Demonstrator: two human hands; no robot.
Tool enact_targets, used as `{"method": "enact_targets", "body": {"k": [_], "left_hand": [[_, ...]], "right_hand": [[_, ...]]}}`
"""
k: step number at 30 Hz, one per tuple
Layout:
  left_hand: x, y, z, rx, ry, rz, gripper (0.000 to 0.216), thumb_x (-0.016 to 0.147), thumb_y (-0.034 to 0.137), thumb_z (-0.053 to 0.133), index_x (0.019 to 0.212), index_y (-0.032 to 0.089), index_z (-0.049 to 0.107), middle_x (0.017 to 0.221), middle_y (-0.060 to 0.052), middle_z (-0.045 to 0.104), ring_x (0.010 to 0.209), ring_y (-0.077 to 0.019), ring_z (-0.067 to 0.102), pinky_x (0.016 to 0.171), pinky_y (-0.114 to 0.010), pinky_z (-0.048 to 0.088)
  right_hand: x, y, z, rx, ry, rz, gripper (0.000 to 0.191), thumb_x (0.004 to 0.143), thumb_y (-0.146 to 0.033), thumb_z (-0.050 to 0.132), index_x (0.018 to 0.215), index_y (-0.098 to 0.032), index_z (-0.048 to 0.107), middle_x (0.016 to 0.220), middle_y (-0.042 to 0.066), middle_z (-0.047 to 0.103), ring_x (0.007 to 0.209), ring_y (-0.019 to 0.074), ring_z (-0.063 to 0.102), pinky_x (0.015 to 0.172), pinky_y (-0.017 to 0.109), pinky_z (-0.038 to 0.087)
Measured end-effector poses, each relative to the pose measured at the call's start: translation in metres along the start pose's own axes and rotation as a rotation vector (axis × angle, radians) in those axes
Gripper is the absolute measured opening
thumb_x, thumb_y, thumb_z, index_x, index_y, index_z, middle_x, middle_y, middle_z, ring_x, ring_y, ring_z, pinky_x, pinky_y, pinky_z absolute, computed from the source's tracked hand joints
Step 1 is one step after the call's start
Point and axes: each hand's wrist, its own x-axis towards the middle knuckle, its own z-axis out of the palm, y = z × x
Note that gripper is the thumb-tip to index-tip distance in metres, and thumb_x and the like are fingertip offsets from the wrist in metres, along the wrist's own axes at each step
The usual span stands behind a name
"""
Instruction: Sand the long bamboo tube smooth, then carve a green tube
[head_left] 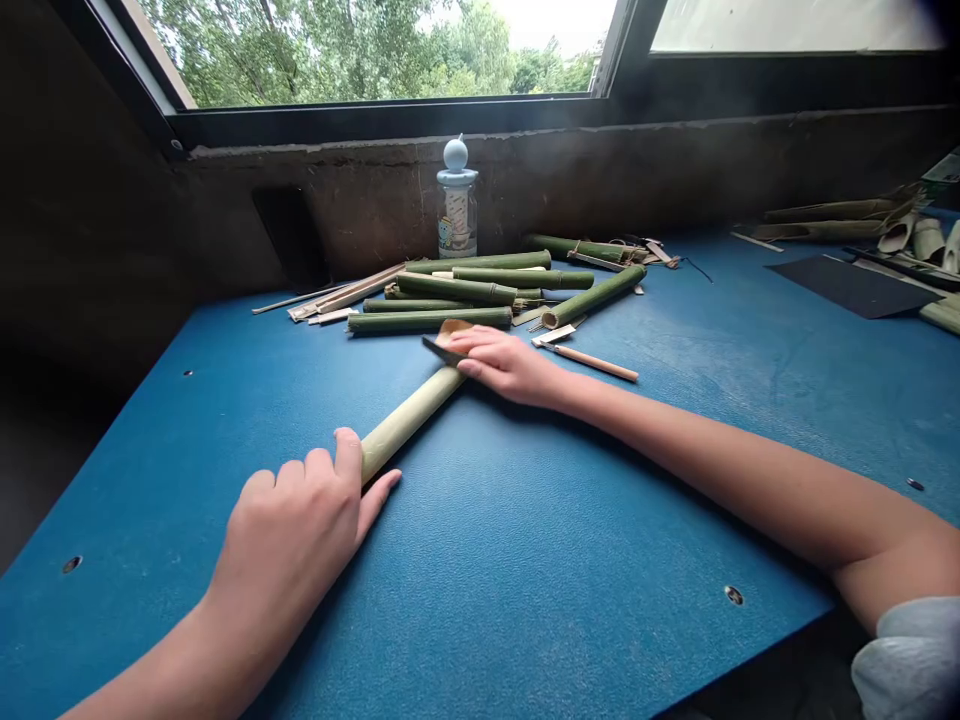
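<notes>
Left hand [296, 525]: down on the blue table [525, 560], fingers curled over the near end of the pale bamboo stick [409, 418], thumb tucked against its right side. It is a closed, clamping hold.

Pale bamboo stick: flat on the table, with its long axis running from near-left to far-right, away from the person. One end sits under each hand.

Dark blade [441, 350]: right at the stick's far tip and set across it, with a tan curved scrap just behind (shaving or offcut, hard to tell).

Axis and grip: from the blade the stick's whole length lies back towards the left hand, so the two hands sit at opposite ends of one line.

Green bamboo pile [450, 290]: lengths lying mostly crosswise just beyond the blade, the nearest one close to it.

Bottle [457, 200]: upright against the wall behind the pile.

Right hand [510, 365]: comes in from the right on a long, stretched arm. Its fingers are flat and tight together on the blade's back, pinning the blade to the stick's end.

Nearer hand: the left is close to the body, and the right is far out at the other end.

Thin wooden stick [596, 362]: on the table just right of the right hand, not touched.

Dark sheet [851, 285]: far right, well apart.
</notes>
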Motion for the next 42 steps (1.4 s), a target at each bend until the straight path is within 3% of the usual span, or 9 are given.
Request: {"method": "enact_targets", "body": {"k": [6, 12, 19, 24, 28, 31, 36, 38, 42], "left_hand": [[0.000, 0.002, 0.003, -0.036, 0.068, 0.084, 0.043, 0.100, 0.043, 0.032, 0.091, 0.014, 0.062, 0.057, -0.004, 0.054, 0.050, -0.0236, 0.057, 0.053, -0.032, 0.027], [-0.006, 0.005, -0.001, -0.073, 0.201, 0.172, 0.038, 0.098, 0.042, 0.038, 0.080, 0.017, 0.060, 0.051, -0.001, 0.049, 0.043, -0.0212, 0.052, 0.050, -0.031, 0.028], [-0.005, 0.005, 0.005, -0.101, 0.205, 0.113, 0.036, 0.097, 0.044, 0.039, 0.075, 0.019, 0.056, 0.047, 0.000, 0.047, 0.039, -0.0215, 0.050, 0.048, -0.031, 0.022], [-0.006, 0.009, 0.002, -0.118, 0.143, 0.102, 0.041, 0.098, 0.043, 0.036, 0.082, 0.017, 0.063, 0.049, -0.001, 0.050, 0.043, -0.0216, 0.054, 0.050, -0.031, 0.026], [-0.009, 0.012, 0.001, -0.036, 0.090, 0.109, 0.044, 0.100, 0.041, 0.032, 0.100, 0.013, 0.066, 0.058, -0.005, 0.055, 0.051, -0.0225, 0.058, 0.051, -0.032, 0.029], [-0.011, 0.012, 0.001, -0.017, 0.102, 0.114, 0.047, 0.100, 0.042, 0.031, 0.105, 0.011, 0.066, 0.057, -0.005, 0.055, 0.049, -0.0224, 0.057, 0.051, -0.032, 0.029], [-0.007, 0.010, -0.001, -0.092, 0.104, 0.115, 0.047, 0.099, 0.042, 0.033, 0.103, 0.010, 0.067, 0.052, -0.004, 0.054, 0.046, -0.0230, 0.057, 0.049, -0.031, 0.028], [-0.005, 0.008, -0.001, -0.140, 0.079, 0.104, 0.045, 0.099, 0.042, 0.033, 0.094, 0.013, 0.066, 0.052, -0.004, 0.055, 0.045, -0.0231, 0.057, 0.048, -0.031, 0.027], [-0.005, 0.003, 0.003, -0.259, 0.005, 0.074, 0.043, 0.099, 0.046, 0.030, 0.075, 0.021, 0.055, 0.045, 0.000, 0.050, 0.037, -0.0210, 0.052, 0.044, -0.030, 0.015]], "right_hand": [[-0.006, -0.006, -0.007, -0.051, 0.040, 0.044, 0.027, 0.098, -0.025, 0.047, 0.088, -0.016, 0.071, 0.130, 0.012, 0.065, 0.128, 0.0247, 0.055, 0.112, 0.049, 0.039], [-0.004, -0.031, 0.003, 0.048, -0.113, -0.115, 0.026, 0.099, -0.026, 0.046, 0.106, -0.015, 0.068, 0.130, 0.014, 0.065, 0.128, 0.0216, 0.055, 0.114, 0.040, 0.038], [-0.018, 0.015, -0.034, -0.119, 0.016, 0.284, 0.037, 0.099, -0.035, 0.042, 0.069, -0.018, 0.056, 0.082, 0.007, 0.070, 0.085, 0.0207, 0.066, 0.082, 0.036, 0.053], [-0.015, -0.042, -0.004, -0.048, -0.058, -0.072, 0.019, 0.098, -0.024, 0.047, 0.089, -0.018, 0.064, 0.124, 0.013, 0.067, 0.124, 0.0240, 0.057, 0.109, 0.044, 0.042], [-0.003, -0.061, 0.017, 0.054, -0.120, -0.170, 0.019, 0.099, -0.023, 0.047, 0.098, -0.016, 0.065, 0.126, 0.015, 0.067, 0.125, 0.0218, 0.057, 0.110, 0.041, 0.042], [-0.002, -0.034, 0.007, 0.012, -0.063, -0.062, 0.025, 0.100, -0.028, 0.044, 0.088, -0.017, 0.064, 0.118, 0.013, 0.069, 0.114, 0.0219, 0.062, 0.101, 0.038, 0.047], [-0.015, 0.005, -0.022, -0.235, 0.143, 0.339, 0.041, 0.099, -0.035, 0.042, 0.061, -0.020, 0.046, 0.068, 0.004, 0.060, 0.064, 0.0158, 0.055, 0.066, 0.031, 0.047], [-0.017, -0.005, -0.020, -0.238, 0.154, 0.313, 0.039, 0.098, -0.032, 0.044, 0.061, -0.020, 0.044, 0.073, 0.005, 0.063, 0.070, 0.0177, 0.059, 0.071, 0.033, 0.049], [-0.011, -0.052, 0.008, -0.040, 0.015, -0.017, 0.023, 0.098, -0.024, 0.047, 0.078, -0.020, 0.060, 0.113, 0.011, 0.070, 0.115, 0.0224, 0.061, 0.103, 0.041, 0.046]]}}
